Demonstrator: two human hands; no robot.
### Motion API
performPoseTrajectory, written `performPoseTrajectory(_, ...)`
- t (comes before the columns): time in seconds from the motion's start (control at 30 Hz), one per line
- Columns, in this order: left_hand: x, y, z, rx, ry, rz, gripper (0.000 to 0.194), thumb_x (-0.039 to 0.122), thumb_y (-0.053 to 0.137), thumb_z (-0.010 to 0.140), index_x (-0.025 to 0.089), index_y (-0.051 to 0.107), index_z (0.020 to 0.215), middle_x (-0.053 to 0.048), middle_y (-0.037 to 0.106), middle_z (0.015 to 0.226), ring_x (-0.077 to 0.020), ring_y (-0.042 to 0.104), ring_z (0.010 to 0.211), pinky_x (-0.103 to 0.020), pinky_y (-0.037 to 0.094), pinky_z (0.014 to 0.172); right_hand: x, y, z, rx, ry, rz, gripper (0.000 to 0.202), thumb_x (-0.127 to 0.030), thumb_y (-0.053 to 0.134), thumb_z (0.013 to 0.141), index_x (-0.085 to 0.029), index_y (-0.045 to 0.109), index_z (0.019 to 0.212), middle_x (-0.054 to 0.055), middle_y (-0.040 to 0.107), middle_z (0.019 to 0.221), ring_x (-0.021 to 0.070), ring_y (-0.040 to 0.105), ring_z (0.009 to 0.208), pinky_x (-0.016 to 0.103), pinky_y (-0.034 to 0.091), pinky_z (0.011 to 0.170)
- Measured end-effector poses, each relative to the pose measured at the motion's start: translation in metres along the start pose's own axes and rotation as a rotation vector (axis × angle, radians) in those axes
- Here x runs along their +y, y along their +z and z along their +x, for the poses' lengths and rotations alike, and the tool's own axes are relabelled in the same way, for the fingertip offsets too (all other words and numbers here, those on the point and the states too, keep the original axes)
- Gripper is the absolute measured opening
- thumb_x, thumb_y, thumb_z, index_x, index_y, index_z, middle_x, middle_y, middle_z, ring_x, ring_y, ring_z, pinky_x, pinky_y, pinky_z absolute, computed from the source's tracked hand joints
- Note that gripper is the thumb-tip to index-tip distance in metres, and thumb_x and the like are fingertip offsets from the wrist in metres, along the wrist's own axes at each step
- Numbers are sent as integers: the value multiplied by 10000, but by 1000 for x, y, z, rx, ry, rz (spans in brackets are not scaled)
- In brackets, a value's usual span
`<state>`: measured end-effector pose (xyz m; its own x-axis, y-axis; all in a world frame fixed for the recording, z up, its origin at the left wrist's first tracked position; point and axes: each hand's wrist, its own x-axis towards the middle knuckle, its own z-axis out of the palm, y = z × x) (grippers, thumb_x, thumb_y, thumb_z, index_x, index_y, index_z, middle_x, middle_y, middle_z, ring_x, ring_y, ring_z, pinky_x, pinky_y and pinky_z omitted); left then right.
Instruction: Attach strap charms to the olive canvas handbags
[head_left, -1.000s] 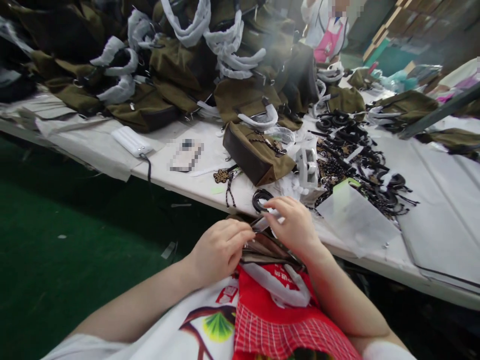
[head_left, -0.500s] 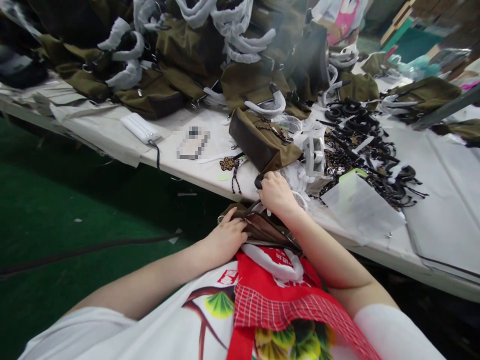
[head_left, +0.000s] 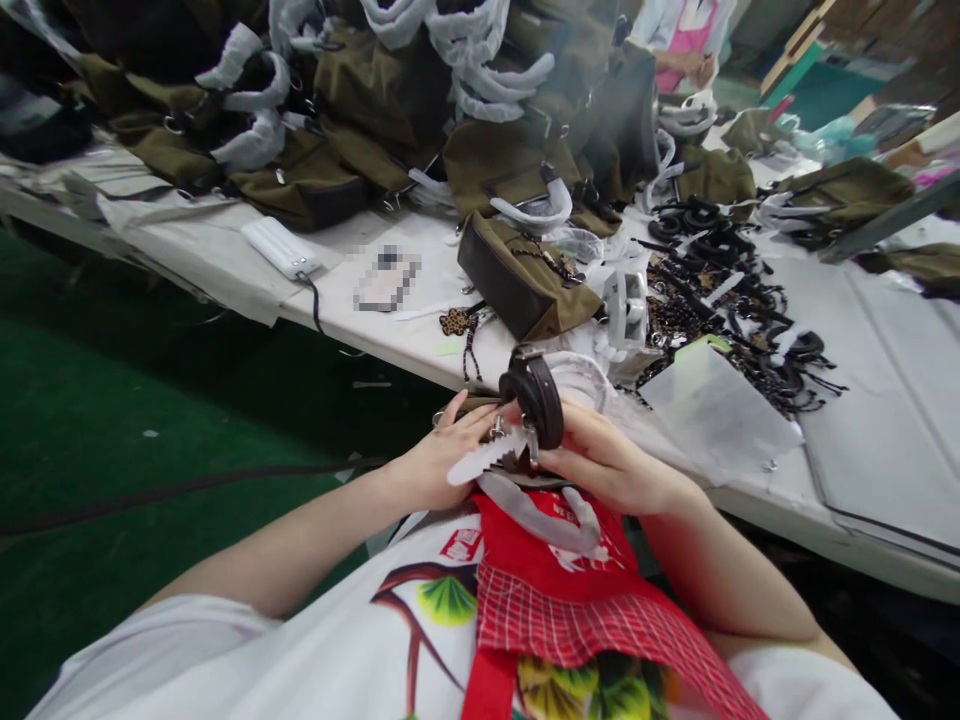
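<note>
Against the red apron, in the head view, an olive handbag [head_left: 471, 404] is held at the table edge, mostly covered by my hands. My left hand [head_left: 437, 458] grips the bag's left side, its fingers over the opening. My right hand [head_left: 606, 458] is closed on a coiled dark shoulder strap [head_left: 546, 402] with metal clasps, upright above the bag opening. A pale strip [head_left: 480, 462] hangs beside the coil. The bag's wrapped white handle [head_left: 541, 520] loops down toward me. My right fingertips are partly hidden behind the strap.
Many olive bags with wrapped handles [head_left: 375, 100] are heaped along the back of the white table [head_left: 337, 325]. A phone [head_left: 387, 280], a white power bank [head_left: 280, 247], a flower charm [head_left: 454, 321] and a pile of black straps [head_left: 720, 290] lie nearer. A person in a pink apron [head_left: 686, 40] stands beyond.
My right hand has drawn back toward me from the table edge, and the coiled strap now stands in plain sight over the bag. My left hand stays at the bag's side.
</note>
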<state>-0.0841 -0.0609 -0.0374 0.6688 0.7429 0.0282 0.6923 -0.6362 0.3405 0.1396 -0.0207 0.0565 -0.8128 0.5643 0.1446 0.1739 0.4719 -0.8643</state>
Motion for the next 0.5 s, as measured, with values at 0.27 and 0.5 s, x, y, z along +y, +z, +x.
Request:
performPoseTrajectory(0.27,-9,0,-11,-14,9,-28,144,192,672,708,197,733,838,-136,284,1596,-310,211,1489,-572,-20,1201,102,45,-17,-196,329,281,290,-217,493,777,-121,653,1000,88,654,1029,238,585,964,387,467,917)
performPoseTrajectory(0.5,-7,-9,-10,92,119,-9,162,127,561,819,204,700,788,-36,740,1056,-196,548,1268,-464,70,1249,81,35,6,-507,528,-139,212,-144,475,781,-128,662,880,69,697,901,192,606,773,303,495,738)
